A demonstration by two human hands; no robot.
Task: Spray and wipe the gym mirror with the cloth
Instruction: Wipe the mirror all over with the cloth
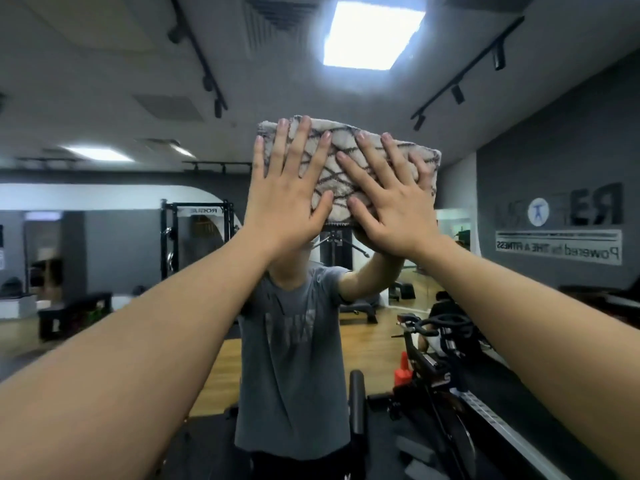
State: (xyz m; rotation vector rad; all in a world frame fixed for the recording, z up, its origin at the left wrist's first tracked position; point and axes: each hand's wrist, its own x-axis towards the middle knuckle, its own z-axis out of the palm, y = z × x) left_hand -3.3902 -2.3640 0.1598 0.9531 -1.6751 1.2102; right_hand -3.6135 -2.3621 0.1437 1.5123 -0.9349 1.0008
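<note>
Head view: both flat hands, left (pixel 287 199) and right (pixel 391 209), press the cloth (pixel 346 168) on the mirror (pixel 104 237), upper centre. Cloth lies wide, so I'd guess sideways strokes.

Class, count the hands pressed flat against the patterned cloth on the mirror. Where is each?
2. The left hand covers the cloth's left part; the right hand lies across its right part. Both have straight, spread fingers. None hidden.

Left hand (pixel 287 188) and right hand (pixel 388 202) pressed flat, fingers spread, against a folded patterned cloth (pixel 341 168) on the mirror (pixel 104 237).
</note>
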